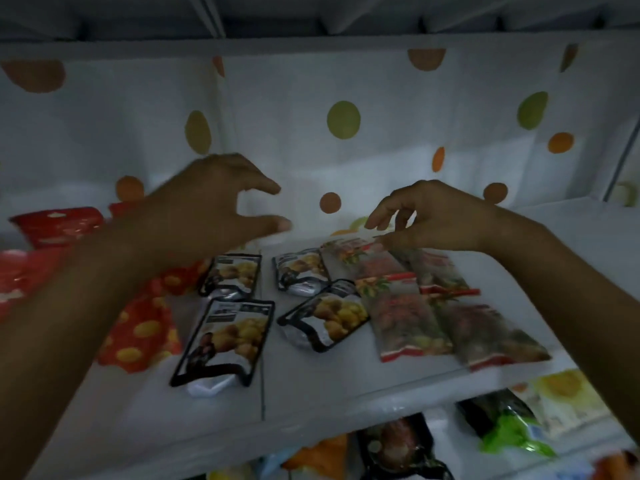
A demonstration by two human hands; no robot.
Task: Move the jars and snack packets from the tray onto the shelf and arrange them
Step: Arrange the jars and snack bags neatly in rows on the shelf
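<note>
Several snack packets (228, 341) are already lying flat on the shelf (346, 382) while I am hovering my left hand (214, 206) open and pinching a red packet (360, 258) with my right hand (433, 216), no jars or tray showing.

There is a single view, from a wide-angle camera worn on the person's head, looking forward and slightly down into a white shelf (346, 386) at close range — close enough that both bare forearms enter from the bottom corners and fill much of the frame. The left hand (214, 206) and right hand (433, 220) sit near the middle, just above flat snack packets lying on the shelf board. The view faces the white back cloth with coloured dots (343, 119), and the underside of the board above runs across the top. The lower edge takes in part of the shelf level below — no second view exists to overlap it.
</note>
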